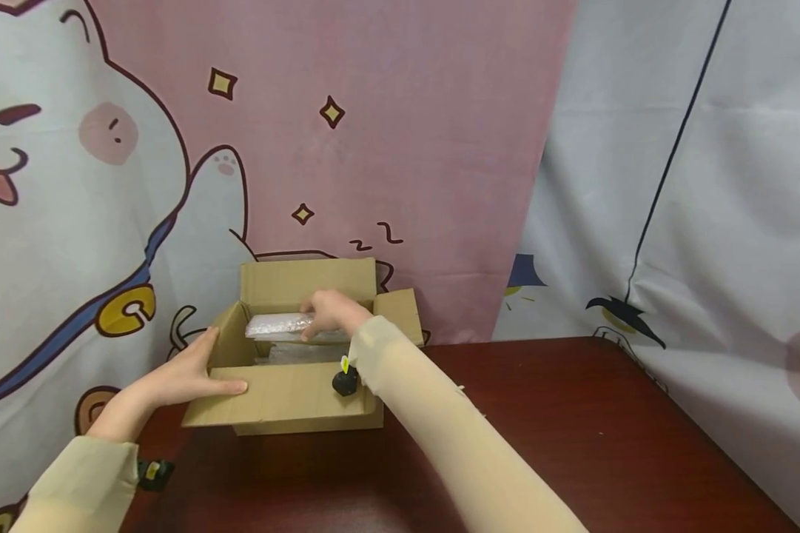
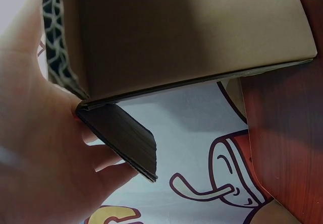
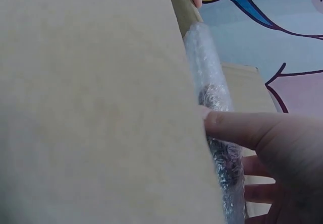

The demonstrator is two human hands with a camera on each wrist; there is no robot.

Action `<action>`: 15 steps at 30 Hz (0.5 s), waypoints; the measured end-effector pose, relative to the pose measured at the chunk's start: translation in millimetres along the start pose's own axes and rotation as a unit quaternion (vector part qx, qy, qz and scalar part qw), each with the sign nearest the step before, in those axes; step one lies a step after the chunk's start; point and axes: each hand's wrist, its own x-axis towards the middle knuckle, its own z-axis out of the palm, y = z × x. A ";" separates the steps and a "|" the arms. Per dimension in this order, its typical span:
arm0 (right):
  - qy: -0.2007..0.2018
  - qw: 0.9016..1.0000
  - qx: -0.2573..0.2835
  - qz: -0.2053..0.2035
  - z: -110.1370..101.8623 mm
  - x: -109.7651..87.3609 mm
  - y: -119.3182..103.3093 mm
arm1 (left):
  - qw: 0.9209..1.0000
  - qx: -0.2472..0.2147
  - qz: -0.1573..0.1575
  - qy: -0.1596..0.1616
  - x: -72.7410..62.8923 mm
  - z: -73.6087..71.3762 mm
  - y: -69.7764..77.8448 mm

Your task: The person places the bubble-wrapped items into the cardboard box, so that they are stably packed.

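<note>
An open cardboard box (image 1: 286, 396) stands on the table with its flaps spread. My left hand (image 1: 176, 377) grips its left front corner, thumb lying over the front flap and fingers around the left flap; the left wrist view shows the hand (image 2: 55, 148) behind the flap edges. My right hand (image 1: 333, 312) pinches a bubble-wrapped packet (image 1: 276, 324) at the box opening. In the right wrist view the thumb lies on one side of the packet (image 3: 209, 67), fingers on the other. Below it, more clear wrapped material (image 1: 300, 354) lies in the box; its contents cannot be made out.
The dark red-brown table (image 1: 546, 422) extends to the right of the box. Behind it hangs a pink and white printed cloth (image 1: 439, 148), close to the raised back flap (image 1: 306, 280). A black wrist device (image 1: 345, 381) overlaps the front flap.
</note>
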 end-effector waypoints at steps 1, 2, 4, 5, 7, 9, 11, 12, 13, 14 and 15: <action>-0.002 1.000 -0.002 0.002 0.1 -0.2 0.4 | 1.000 0.000 0.001 0.000 0.0 -0.2 0.3; -0.003 1.000 -0.005 0.004 0.1 -0.4 0.9 | 1.000 0.000 0.001 0.001 0.0 -0.5 0.6; -0.004 1.000 -0.009 0.009 -0.2 -0.8 1.2 | 1.000 0.000 0.002 0.001 0.0 -1.0 0.9; -0.005 1.000 -0.009 0.012 -0.5 -1.1 1.2 | 1.000 0.000 0.002 0.001 -0.1 -1.1 1.0; -0.008 1.000 -0.010 0.017 -0.6 -1.7 1.3 | 1.000 0.000 0.000 0.000 -0.2 -1.0 0.6; -0.011 1.000 -0.012 0.019 -0.4 -2.2 1.7 | 1.000 -0.001 0.000 0.000 -0.3 -0.5 0.0; -0.013 1.000 -0.011 0.021 0.0 -3.0 2.4 | 1.000 -0.001 0.000 0.000 -0.5 0.1 -0.5; -0.013 1.000 -0.010 0.021 0.2 -3.4 2.8 | 1.000 -0.002 0.000 0.000 -0.6 0.3 -0.6; -0.013 1.000 -0.011 0.021 0.3 -3.8 3.2 | 1.000 -0.002 0.000 0.000 -0.7 0.5 -0.6; -0.013 1.000 -0.011 0.020 0.4 -4.4 3.7 | 1.000 -0.002 0.000 0.000 -0.8 0.5 -0.5; -0.014 1.000 -0.009 0.018 0.4 -4.7 4.2 | 1.000 -0.002 -0.001 -0.001 -0.9 0.6 -0.2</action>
